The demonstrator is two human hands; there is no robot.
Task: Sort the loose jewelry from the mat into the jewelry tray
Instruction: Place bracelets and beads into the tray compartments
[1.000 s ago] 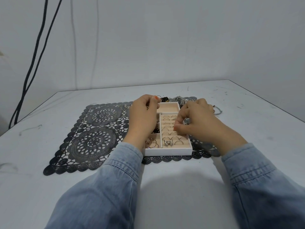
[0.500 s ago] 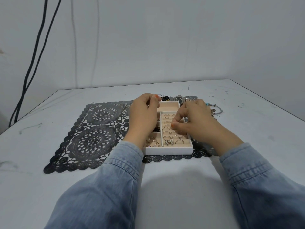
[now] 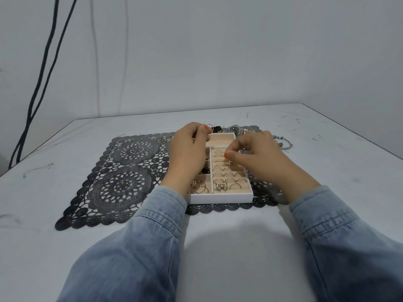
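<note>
A white table (image 3: pixel 327 153) carries a black lace mat (image 3: pixel 122 186), and the jewelry tray (image 3: pixel 220 199) sits on the mat's right half, its ring rows already well filled. Both forearms, in denim sleeves cut off at the bottom edge, reach over the tray. The left hand (image 3: pixel 187 153) hovers over the tray's left column with fingers curled, hiding most of those compartments. Its thumb tip lies against a thin hoop (image 3: pixel 209 125) at the far rim, which it seems to pinch, though the hoop could equally lie behind it. The right hand (image 3: pixel 259 158) covers the tray's right rim, with thumb and forefinger pressed together and nothing seen between them, just above a small ring (image 3: pixel 230 163) seated in a middle row. Half a second ago that pinch was down in the rows; now it has lifted clear, while the left hand has hardly moved. Loose pieces remain on the mat beyond the tray: a watch (image 3: pixel 235 129), black beads (image 3: pixel 217 128) and a bracelet (image 3: pixel 285 144), partly hidden.
</note>
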